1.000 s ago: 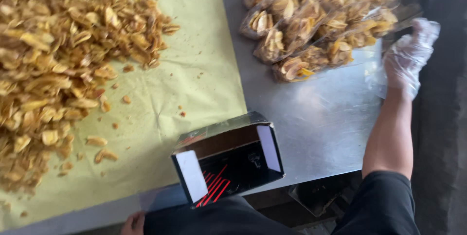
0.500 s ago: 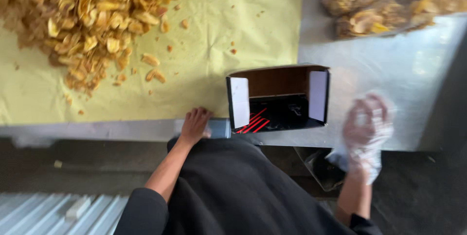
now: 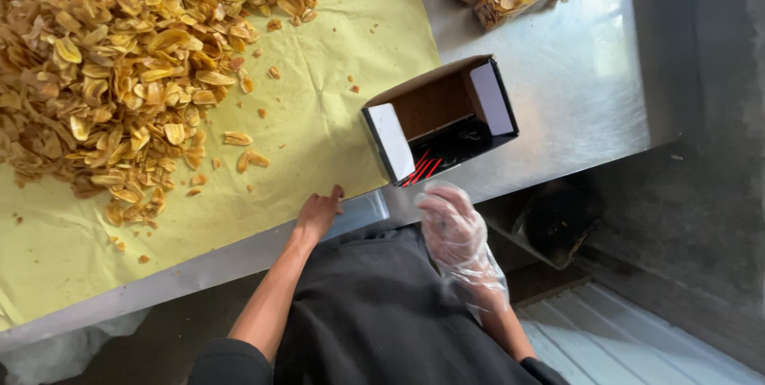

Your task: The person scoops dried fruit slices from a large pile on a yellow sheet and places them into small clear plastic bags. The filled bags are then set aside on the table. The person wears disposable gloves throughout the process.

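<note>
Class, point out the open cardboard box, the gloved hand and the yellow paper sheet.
open cardboard box point(image 3: 437, 102): head view, brown inner wall.
right hand point(image 3: 450, 221): head view, back of the clear glove.
yellow paper sheet point(image 3: 319, 126): head view, bare creased area.

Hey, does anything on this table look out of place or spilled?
A few chips lie scattered loose on the yellow paper, apart from the main pile. The open cardboard box sits askew, lying on its side at the table edge near the gloved right hand. Nothing looks damaged.
</note>
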